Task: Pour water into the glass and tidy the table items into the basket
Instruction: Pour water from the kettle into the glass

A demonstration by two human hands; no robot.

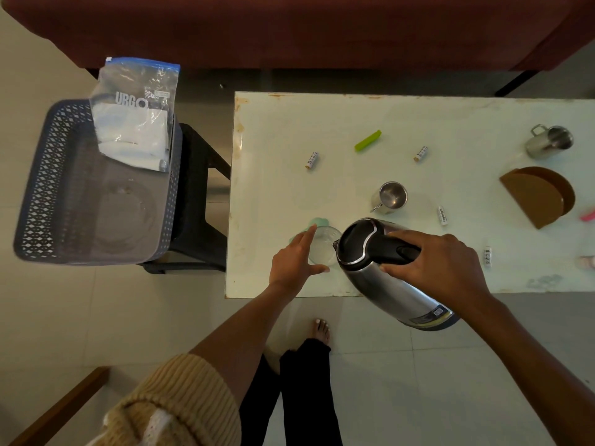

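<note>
Right hand (434, 262): fingers wrapped tight round the black handle of the steel kettle (380, 281). Kettle tipped over, lid shut, spout at the rim of the glass (325, 249).

Left hand (296, 259): spread wide, forefinger and thumb straight, flanking the glass on its left and near sides. Appears to touch it; no curl round it. Glass sits between the two hands on the table (322, 123), on a pale green mat (317, 222). Water level in glass: cannot tell.

Just beyond the right hand: steel cup (391, 197), upright, looks empty. Far beyond it and to its right: second steel cup (550, 141), inside too dark to read.

Well to the left of the left hand, off the table: dark lattice basket (38, 188) on a stool (199, 220). One item in it, a clear zip bag (135, 117) propped against the far rim, white contents.

Loose batteries: beyond the left hand (311, 160), beyond the right hand (420, 153), two just right of the right hand (443, 216) (487, 256). Green clip (368, 141) lies between the far pair.
</note>
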